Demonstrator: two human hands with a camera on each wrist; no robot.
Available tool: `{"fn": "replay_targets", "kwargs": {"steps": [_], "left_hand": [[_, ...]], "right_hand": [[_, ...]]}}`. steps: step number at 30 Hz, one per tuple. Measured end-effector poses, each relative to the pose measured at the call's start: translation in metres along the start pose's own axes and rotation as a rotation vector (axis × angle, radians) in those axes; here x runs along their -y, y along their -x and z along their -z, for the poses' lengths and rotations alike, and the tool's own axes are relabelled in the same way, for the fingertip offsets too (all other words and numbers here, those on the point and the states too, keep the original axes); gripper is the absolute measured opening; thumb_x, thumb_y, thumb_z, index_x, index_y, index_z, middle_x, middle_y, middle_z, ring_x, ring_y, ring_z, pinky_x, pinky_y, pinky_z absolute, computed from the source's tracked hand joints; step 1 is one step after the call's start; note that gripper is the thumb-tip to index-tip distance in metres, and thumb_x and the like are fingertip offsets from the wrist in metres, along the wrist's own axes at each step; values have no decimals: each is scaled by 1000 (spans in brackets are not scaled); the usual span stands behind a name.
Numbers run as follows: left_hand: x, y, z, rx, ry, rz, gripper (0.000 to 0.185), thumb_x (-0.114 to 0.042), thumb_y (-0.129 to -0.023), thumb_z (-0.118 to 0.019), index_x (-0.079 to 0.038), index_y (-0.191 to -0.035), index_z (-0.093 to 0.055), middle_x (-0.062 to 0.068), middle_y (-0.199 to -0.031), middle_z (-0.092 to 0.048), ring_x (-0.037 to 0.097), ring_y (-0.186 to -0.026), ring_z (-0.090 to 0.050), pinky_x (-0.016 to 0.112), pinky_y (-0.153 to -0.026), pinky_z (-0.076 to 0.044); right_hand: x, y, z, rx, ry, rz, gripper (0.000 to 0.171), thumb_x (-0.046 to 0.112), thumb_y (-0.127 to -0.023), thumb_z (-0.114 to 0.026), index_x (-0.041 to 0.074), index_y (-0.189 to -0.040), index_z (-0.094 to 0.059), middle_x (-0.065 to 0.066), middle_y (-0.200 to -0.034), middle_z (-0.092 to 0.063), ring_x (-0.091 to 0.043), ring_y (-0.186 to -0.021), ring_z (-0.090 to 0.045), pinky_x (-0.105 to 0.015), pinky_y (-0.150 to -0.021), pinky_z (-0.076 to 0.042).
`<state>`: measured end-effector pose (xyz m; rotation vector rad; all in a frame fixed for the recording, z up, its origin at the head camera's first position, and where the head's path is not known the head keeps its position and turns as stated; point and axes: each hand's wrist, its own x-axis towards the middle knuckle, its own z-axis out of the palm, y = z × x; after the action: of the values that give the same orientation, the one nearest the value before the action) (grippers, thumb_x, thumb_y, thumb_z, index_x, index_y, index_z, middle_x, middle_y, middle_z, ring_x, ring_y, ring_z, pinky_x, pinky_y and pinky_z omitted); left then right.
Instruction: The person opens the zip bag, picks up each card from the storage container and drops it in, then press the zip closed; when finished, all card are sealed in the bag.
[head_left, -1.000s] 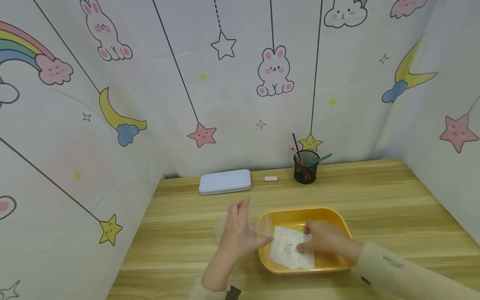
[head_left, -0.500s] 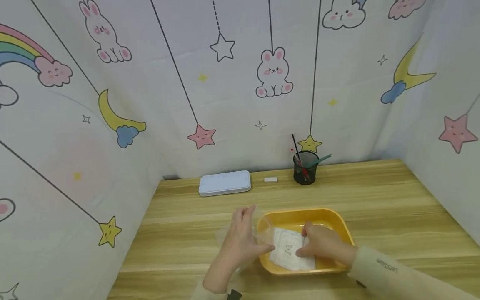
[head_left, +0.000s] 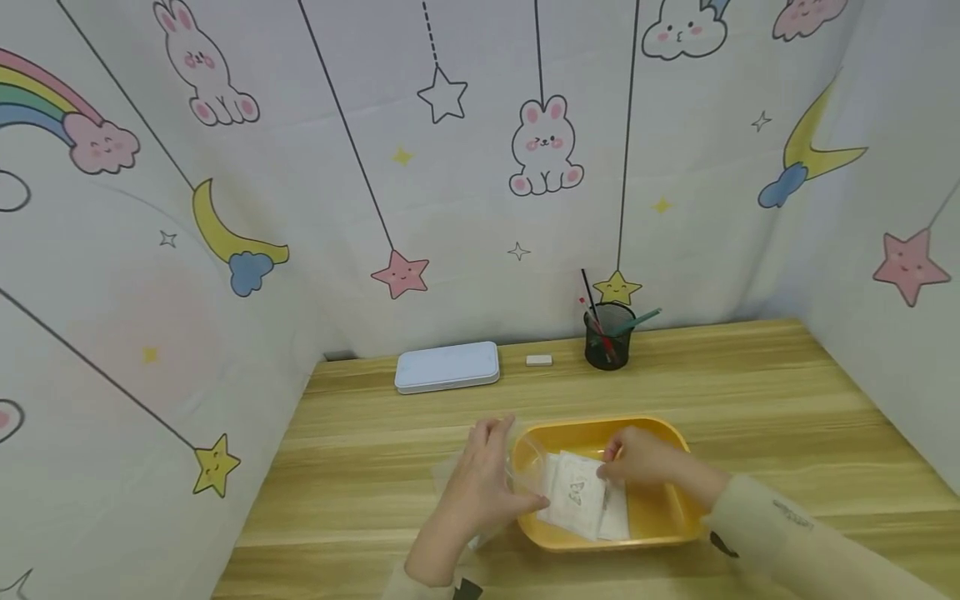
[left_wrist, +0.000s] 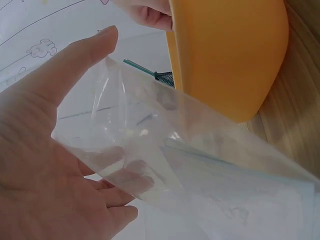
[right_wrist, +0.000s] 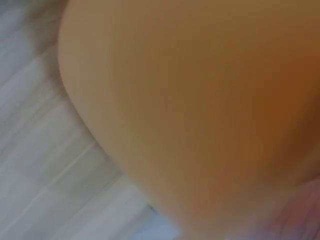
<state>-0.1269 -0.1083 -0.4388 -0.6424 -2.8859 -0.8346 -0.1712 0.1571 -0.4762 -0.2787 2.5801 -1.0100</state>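
Note:
My left hand [head_left: 480, 483] holds a clear plastic bag [left_wrist: 210, 120] at the tray's left side, its film stretched between spread thumb and fingers. Inside or behind the film, the left wrist view shows a pale printed packet [left_wrist: 250, 205]. Over the yellow tray [head_left: 675, 518], my right hand [head_left: 641, 458] pinches the upper right corner of a thin white square packet [head_left: 577, 496] with a small butterfly-like print. Another white packet [head_left: 617, 512] lies partly under it in the tray. The right wrist view is mostly filled by the blurred tray wall [right_wrist: 175, 100], so the right fingertips are hidden there.
Along the back of the wooden table [head_left: 360, 450] are a white flat case [head_left: 447, 367], a small white eraser-like block [head_left: 538, 361] and a black mesh cup [head_left: 607, 340] with pens. A patterned cloth [head_left: 480, 208] hangs behind and at both sides.
My right hand has drawn up the top packet's right edge, showing more of the packet beneath. My left hand with the bag has dropped slightly and stays beside the tray.

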Motion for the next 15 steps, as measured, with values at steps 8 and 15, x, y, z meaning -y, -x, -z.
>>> {"fn": "replay_targets", "kwargs": {"steps": [8, 15], "left_hand": [[3, -2, 1, -33, 7, -9, 109, -46, -61, -88, -5, -146, -33, 11, -133, -38, 23, -119, -43, 38, -103, -39], [6, -2, 2, -29, 18, 5, 109, -45, -61, -88, -4, -146, -33, 11, -134, -37, 23, -122, -41, 38, -104, -37]], "right_hand": [[0, 6, 16, 27, -66, 39, 24, 32, -82, -75, 11, -77, -65, 4, -63, -48, -11, -54, -38, -23, -48, -31], [3, 16, 37, 54, -285, -43, 36, 40, -89, -67, 4, -97, -66, 5, -52, -32, -9, -43, -24, -21, -42, -22]]}}
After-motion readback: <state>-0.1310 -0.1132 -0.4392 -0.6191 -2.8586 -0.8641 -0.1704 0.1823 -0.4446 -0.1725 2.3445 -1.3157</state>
